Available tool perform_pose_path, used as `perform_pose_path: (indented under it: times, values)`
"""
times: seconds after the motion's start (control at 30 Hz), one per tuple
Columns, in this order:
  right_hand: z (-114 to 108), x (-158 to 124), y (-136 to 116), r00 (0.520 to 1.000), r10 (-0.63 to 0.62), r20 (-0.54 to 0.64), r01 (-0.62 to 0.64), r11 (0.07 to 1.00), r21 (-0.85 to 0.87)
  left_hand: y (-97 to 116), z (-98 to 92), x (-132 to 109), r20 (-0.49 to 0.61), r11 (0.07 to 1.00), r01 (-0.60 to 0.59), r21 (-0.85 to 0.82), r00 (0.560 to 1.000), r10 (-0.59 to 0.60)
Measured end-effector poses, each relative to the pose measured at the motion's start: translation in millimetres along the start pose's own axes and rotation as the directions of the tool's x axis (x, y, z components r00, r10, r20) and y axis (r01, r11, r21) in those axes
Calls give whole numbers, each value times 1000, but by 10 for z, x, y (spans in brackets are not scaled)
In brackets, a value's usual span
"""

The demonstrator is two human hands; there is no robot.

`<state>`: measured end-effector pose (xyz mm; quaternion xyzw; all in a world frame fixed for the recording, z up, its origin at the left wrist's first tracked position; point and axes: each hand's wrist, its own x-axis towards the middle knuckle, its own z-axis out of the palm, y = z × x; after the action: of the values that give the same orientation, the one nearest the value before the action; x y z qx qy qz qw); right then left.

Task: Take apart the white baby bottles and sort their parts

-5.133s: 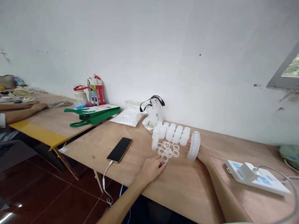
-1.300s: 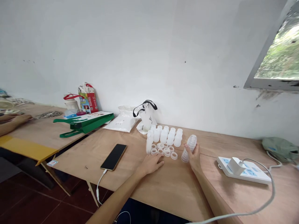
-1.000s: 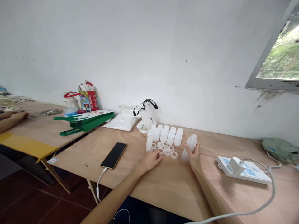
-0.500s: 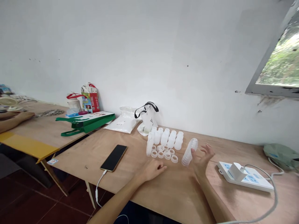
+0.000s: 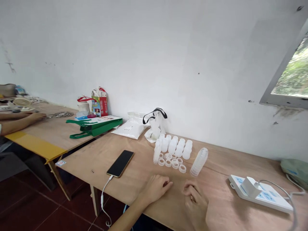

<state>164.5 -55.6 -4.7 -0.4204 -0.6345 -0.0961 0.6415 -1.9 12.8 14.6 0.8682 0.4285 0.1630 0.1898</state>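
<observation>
The left hand (image 5: 155, 189) rests empty on the counter (image 5: 134, 189), loosely curled, just short of the clear plastic rings (image 5: 168, 163). The right hand (image 5: 196, 205), also empty and half closed, lies nearer the viewer than the stack of clear plastic cups (image 5: 198, 162), whose long axis tilts up and rightward. Past the rings stand white plastic bottles (image 5: 173, 147) – the print on the white bag (image 5: 128, 130) is too small to read.
</observation>
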Motion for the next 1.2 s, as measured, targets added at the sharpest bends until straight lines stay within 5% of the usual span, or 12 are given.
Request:
perform_pose_path:
  times: [0.13,0.57,0.77,0.97,1.2]
  values:
    - [94,-46,-48,994,-111,-22,113,989,98,-1,16,7,7,999,5,34,1000,-5]
    - [292,-151,-84,979,-106,172,105,994,16,-36,29,-16,10,999,-26,43,1000,26]
    - [325,-156,-151,811,45,584,-50,999,-8,-42,7,-23,52,994,-76,74,996,73]
    - [292,-166,-146,738,102,667,-93,994,-49,-32,22,15,58,991,-100,83,994,96]
    - [252,-353,-115,742,-211,636,107,974,199,85,102,55,115,984,95,153,987,-113]
